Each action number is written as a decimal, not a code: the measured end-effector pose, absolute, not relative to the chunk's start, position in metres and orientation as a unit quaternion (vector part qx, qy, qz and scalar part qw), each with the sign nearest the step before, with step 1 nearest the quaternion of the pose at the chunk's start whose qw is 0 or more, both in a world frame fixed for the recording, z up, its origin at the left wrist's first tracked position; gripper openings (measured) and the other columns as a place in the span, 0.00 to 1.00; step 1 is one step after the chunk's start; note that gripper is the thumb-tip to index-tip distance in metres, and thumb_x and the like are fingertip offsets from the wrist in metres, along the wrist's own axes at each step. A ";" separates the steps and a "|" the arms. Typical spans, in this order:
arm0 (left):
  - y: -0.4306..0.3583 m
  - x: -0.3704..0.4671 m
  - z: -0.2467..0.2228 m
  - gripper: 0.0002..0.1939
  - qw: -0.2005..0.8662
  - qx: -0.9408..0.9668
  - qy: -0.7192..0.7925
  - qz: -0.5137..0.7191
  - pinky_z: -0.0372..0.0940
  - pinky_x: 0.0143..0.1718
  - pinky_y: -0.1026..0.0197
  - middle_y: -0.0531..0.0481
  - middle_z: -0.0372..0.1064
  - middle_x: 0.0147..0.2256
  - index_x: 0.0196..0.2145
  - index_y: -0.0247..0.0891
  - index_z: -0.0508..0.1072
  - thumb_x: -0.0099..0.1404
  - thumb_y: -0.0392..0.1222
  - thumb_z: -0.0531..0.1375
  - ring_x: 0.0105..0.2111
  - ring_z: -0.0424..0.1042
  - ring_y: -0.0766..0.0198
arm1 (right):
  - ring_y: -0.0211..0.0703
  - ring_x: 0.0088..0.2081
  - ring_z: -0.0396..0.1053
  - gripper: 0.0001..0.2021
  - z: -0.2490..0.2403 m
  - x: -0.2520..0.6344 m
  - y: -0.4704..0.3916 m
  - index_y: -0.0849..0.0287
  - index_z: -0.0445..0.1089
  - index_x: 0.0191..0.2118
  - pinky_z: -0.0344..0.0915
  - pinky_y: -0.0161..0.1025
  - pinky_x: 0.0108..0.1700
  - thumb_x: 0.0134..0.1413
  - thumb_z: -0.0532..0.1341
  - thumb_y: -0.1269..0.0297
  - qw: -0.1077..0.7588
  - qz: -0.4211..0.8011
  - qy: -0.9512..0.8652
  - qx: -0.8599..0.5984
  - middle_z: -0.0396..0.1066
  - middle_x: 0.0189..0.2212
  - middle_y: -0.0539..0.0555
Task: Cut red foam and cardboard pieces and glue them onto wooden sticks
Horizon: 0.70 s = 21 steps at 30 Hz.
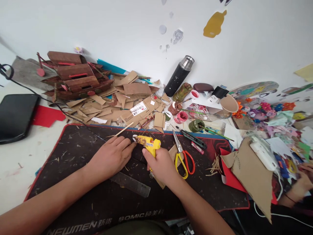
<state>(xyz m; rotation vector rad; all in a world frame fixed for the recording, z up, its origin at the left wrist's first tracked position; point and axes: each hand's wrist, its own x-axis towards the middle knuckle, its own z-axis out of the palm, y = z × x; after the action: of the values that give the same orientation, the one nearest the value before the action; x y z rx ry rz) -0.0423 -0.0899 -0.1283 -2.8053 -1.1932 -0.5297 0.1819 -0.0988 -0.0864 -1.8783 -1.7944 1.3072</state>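
- At the center of a dark desk mat [80, 163], a yellow glue gun [146, 142] sits in the right hand [162, 163], fingers wrapped around its handle.
- Its barrel runs nearly level across the view, reaching leftward from the grip, with the nozzle pointing at the left hand [113, 155], just beside those fingertips.
- The left hand, nearer the nozzle end, is bent with its back to the camera; its fingertips are partly hidden, and whether they pinch anything cannot be told.
- Beyond its knuckles a thin wooden stick [124, 129] slants up and to the right; whether the hand holds it is unclear.
- Closer to the camera, a clear ruler [133, 185] lies on the mat, one end near the left wrist.
- To the right of the glue gun rest scissors [179, 147] with one yellow and one red handle, and a utility knife [193, 139].
- Behind the mat spread cardboard scraps [107, 115], a brown model boat [78, 83], paint jars [181, 117] and a black flask [178, 76].
- At far right, another person's hand [303, 182] shows at the edge.
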 end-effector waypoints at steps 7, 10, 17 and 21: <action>-0.090 -0.042 -0.130 0.16 0.015 -0.904 -0.392 -0.171 0.71 0.42 0.47 0.43 0.76 0.36 0.55 0.35 0.81 0.77 0.34 0.57 0.38 0.75 0.49 | 0.42 0.23 0.70 0.30 -0.087 0.181 -0.097 0.56 0.68 0.17 0.59 0.37 0.33 0.75 0.60 0.56 0.107 0.428 -0.625 -0.644 0.69 0.15 0.51; -0.090 -0.042 -0.131 0.16 -0.002 -0.901 -0.398 -0.171 0.71 0.42 0.47 0.43 0.77 0.37 0.55 0.36 0.81 0.77 0.34 0.57 0.38 0.75 0.49 | 0.42 0.23 0.70 0.30 -0.087 0.181 -0.097 0.56 0.68 0.17 0.59 0.37 0.33 0.75 0.60 0.57 0.108 0.424 -0.627 -0.645 0.69 0.16 0.51; -0.090 -0.042 -0.132 0.16 -0.031 -0.893 -0.406 -0.192 0.71 0.43 0.48 0.43 0.76 0.37 0.55 0.37 0.81 0.76 0.34 0.58 0.39 0.76 0.49 | 0.41 0.24 0.70 0.29 -0.085 0.181 -0.098 0.56 0.67 0.18 0.58 0.37 0.32 0.75 0.60 0.57 0.101 0.417 -0.630 -0.647 0.70 0.16 0.51; -0.090 -0.042 -0.131 0.16 -0.007 -0.900 -0.399 -0.177 0.71 0.43 0.47 0.42 0.76 0.37 0.55 0.36 0.81 0.77 0.34 0.57 0.39 0.75 0.49 | 0.41 0.24 0.70 0.29 -0.086 0.181 -0.097 0.56 0.68 0.17 0.58 0.37 0.33 0.75 0.60 0.57 0.105 0.418 -0.630 -0.646 0.70 0.16 0.51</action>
<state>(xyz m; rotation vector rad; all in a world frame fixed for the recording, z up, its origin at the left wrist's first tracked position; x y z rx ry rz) -0.0422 -0.0900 -0.1309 -2.8382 -1.2605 -0.5577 0.1810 -0.0972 -0.0861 -1.9042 -1.8554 1.2323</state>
